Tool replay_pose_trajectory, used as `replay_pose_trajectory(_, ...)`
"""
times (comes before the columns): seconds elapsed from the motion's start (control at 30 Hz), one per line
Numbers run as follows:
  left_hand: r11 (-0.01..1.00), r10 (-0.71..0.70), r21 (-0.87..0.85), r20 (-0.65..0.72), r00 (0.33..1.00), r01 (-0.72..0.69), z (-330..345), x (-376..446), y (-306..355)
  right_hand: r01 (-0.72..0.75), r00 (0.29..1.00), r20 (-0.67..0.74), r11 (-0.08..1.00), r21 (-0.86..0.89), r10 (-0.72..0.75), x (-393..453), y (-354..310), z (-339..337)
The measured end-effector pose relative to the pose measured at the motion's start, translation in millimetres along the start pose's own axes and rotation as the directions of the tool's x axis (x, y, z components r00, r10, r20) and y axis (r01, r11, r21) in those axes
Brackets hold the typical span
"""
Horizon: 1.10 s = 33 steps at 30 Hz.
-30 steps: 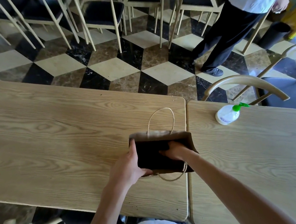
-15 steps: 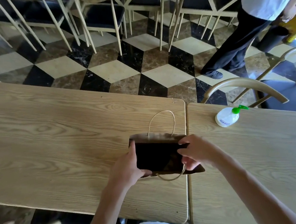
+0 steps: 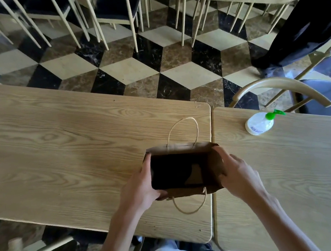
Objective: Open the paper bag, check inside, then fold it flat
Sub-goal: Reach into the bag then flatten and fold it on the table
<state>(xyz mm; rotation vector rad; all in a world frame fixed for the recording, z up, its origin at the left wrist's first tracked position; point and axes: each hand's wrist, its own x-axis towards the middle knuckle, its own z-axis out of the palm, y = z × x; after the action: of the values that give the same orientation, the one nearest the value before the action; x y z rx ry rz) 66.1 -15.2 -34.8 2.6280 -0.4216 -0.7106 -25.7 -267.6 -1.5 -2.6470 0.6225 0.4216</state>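
Hands (image 3: 188, 180) flanking paper bag (image 3: 180, 149) rim

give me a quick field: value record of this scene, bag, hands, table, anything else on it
bag: brown paper bag, upright, mouth open, interior dark
handles: two twine loops, one far side, one near side
left hand: gripping the bag's left edge
right hand: holding the bag's right edge
surface: two wooden tables pushed together, bag near the seam
other item: pump bottle with green top, on the right table
contents: none discernible
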Motion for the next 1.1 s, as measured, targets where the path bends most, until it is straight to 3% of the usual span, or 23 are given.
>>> replay_pose_trajectory(0.27,0.987,0.078,-0.138,-0.004,0.997,-0.078,6,-4,-3,0.066,0.996,0.031,0.931,0.360,-0.083,0,19,21)
replay_pose_trajectory(0.53,0.893,0.190,-0.434,0.119,0.975,-0.121,-3,0,-11,0.150,0.982,-0.002,0.765,0.626,-0.190,3,29,27)
replay_pose_trajectory(0.67,0.874,0.249,-0.468,0.194,0.949,-0.134,-9,0,-12,0.136,0.973,0.034,0.683,0.717,-0.230,-2,31,22)
replay_pose_trajectory(0.87,0.856,0.323,-0.478,0.199,0.925,-0.197,-13,1,-18,0.028,0.950,0.164,0.601,0.799,-0.264,-7,47,16)
replay_pose_trajectory(0.97,0.846,0.311,-0.495,0.155,0.938,-0.199,-7,1,-23,0.015,0.946,0.194,0.632,0.775,-0.260,-6,57,24)
replay_pose_trajectory(1.1,0.834,0.182,-0.541,0.088,0.979,-0.106,4,3,-26,0.011,0.954,0.203,0.699,0.715,-0.222,-2,60,37)
